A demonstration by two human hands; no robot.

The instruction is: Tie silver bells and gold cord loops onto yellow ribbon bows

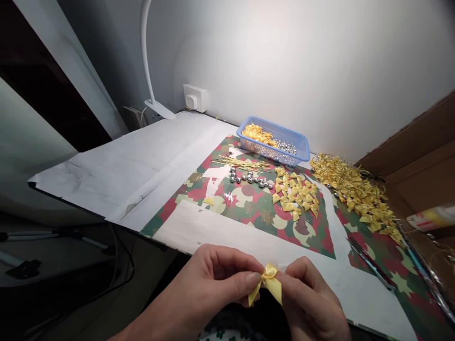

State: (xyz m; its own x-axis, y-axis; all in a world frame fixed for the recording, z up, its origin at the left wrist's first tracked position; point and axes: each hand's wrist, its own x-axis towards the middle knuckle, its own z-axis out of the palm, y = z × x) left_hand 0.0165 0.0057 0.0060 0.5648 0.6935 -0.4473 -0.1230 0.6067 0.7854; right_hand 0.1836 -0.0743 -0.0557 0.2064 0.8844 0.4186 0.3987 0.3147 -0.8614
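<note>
A small yellow satin ribbon bow (272,283) is held up just past the table's near edge, its two tails hanging down. My left hand (223,279) pinches the bow's left side between thumb and index finger. On the other side my right hand (313,298) is closed, its fingers against the bow's right loop; whatever lies behind the bow is hidden. Beyond my hands, a group of loose yellow bows (295,192) lies on the patterned mat. Several silver bells (250,178) sit beside them, with a bundle of thin gold ties (243,164) behind.
A blue basket (302,154) with yellow bows and silver bells stands by the wall. A large pile of yellow bows (355,189) lies right. Scissors-like tweezers (371,263) rest at right, near a cardboard box (419,151). A white lamp (145,57) stands at back left.
</note>
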